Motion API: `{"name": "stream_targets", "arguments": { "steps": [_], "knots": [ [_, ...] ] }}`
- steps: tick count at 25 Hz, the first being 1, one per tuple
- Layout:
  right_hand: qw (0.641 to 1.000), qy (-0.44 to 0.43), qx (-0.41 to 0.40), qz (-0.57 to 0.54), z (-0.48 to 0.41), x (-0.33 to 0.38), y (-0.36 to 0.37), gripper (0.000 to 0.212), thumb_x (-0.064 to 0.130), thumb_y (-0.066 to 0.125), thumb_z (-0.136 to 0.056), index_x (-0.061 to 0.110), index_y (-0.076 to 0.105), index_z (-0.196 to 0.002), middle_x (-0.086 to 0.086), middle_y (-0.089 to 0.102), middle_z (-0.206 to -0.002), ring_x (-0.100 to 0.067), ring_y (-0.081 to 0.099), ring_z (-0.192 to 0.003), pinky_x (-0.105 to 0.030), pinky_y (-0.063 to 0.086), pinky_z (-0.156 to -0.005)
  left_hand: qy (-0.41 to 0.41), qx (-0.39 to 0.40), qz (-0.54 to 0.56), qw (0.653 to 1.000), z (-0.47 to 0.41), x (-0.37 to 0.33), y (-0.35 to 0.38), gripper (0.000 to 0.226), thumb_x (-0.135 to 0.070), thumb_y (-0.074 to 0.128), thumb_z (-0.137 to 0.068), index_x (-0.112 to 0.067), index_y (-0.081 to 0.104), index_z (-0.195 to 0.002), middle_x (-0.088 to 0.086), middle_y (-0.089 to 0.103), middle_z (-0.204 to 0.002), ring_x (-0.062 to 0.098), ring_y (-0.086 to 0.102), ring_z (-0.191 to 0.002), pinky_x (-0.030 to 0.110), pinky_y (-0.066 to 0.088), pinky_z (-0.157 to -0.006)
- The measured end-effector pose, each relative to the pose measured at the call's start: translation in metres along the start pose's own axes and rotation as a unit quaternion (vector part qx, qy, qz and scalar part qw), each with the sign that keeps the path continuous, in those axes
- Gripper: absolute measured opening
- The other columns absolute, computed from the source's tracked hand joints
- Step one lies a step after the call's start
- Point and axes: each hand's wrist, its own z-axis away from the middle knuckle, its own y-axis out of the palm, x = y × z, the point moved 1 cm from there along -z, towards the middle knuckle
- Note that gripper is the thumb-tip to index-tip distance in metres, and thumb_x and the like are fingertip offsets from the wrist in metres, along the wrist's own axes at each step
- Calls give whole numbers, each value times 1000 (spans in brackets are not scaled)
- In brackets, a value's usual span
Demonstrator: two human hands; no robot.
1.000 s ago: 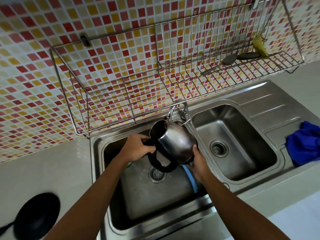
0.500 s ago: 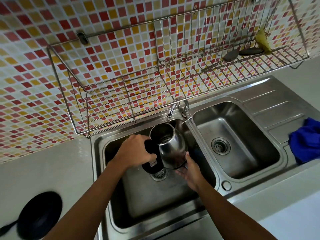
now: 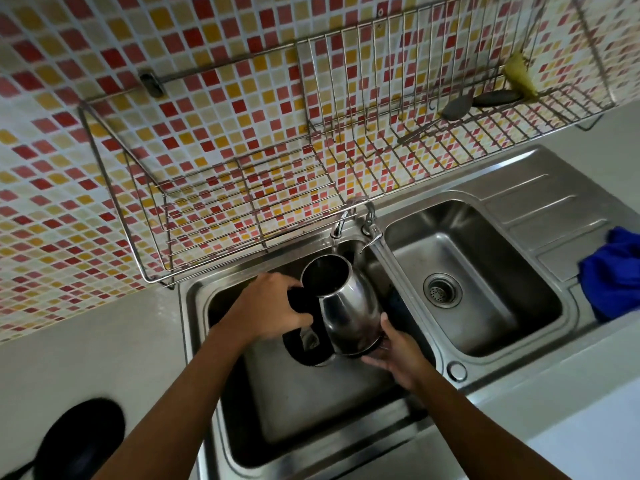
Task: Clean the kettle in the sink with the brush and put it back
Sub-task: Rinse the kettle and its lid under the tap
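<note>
Mosaic tiles (image 3: 207,98) back the sink (image 3: 311,410), where you tilt the kettle (image 3: 346,306) under the running tap (image 3: 341,220). Your left hand (image 3: 273,306) has its fingers wrapped round the handle (image 3: 299,301), and your right hand (image 3: 394,351) cups the base. This is likely a rinse; putting it back remains.

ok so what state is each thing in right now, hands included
kettle, mouth open, tilted over the left basin, under the tap
tap, a thin stream seems to run
left hand, grips the kettle's black handle
right hand, cups the kettle's base
right basin, drain unplugged
blue cloth, bunched on the drainboard
</note>
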Motion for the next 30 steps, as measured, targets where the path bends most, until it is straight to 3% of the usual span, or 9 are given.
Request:
{"name": "stream_targets", "arguments": {
  "steps": [3,5,9,12,17,21,25,28,30],
  "knots": [
    [998,-9,-21,-53,-19,19,2,53,47,54,-92,5,63,-122,-19,66,-122,-33,65,-109,-47,59,-78,-30,19,-9,999,-30,-7,0,31,-48,74,-60,-24,74,-79,-8,66,-71,13,63,-69,29,46,-58],
    [996,-5,-23,-81,-28,23,22,54,47,52,-94,3,60,-124,-20,64,-125,-33,64,-109,-48,59,-77,-51,15,-33,998,-42,-13,-11,40,-52,69,-52,-19,71,-74,0,66,-65,18,64,-62,36,50,-53],
    [997,30,8,-74,-19,-3,19,52,48,50,-95,6,61,-124,-21,65,-124,-37,63,-112,-46,59,-77,-26,5,-85,996,-28,-29,-8,47,-61,61,-50,-20,61,-74,-3,60,-67,17,61,-64,30,45,-56],
    [998,40,-2,-52,-21,4,-8,54,49,53,-93,5,62,-122,-17,68,-120,-35,64,-112,-48,58,-79,-56,51,-29,997,-21,-28,15,54,-67,57,-48,-25,66,-80,-4,65,-77,16,64,-70,35,55,-64],
    [998,17,-61,-20,-40,20,12,55,50,53,-93,5,59,-123,-16,65,-121,-32,65,-104,-43,60,-69,-126,16,44,991,-40,-8,10,36,-47,77,-59,-17,75,-80,2,73,-74,19,70,-68,42,60,-66],
    [999,36,-34,-12,-25,3,-9,56,51,54,-92,4,64,-120,-17,68,-119,-31,65,-109,-41,59,-72,-93,36,46,994,-35,-25,11,36,-41,78,-59,-9,71,-74,8,69,-71,20,66,-63,34,48,-53],
    [995,10,-92,32,-42,31,-1,58,54,56,-90,5,65,-117,-15,69,-117,-27,66,-96,-31,57,-59,-140,52,84,985,-49,-11,5,26,-28,82,-66,-4,73,-72,8,65,-63,16,58,-57,26,38,-50],
    [996,41,-68,28,-35,8,18,54,53,54,-92,6,66,-117,-16,69,-117,-29,67,-101,-36,59,-67,-135,26,82,987,-45,-6,0,26,-29,82,-61,-6,70,-66,3,63,-57,19,61,-55,27,39,-50],
    [998,56,-38,0,-19,-13,9,53,51,54,-92,7,65,-119,-16,69,-117,-29,66,-106,-37,58,-71,-111,49,52,991,-43,-18,3,29,-33,82,-56,-8,69,-63,-1,61,-53,15,58,-50,26,38,-48]
  ]
}}
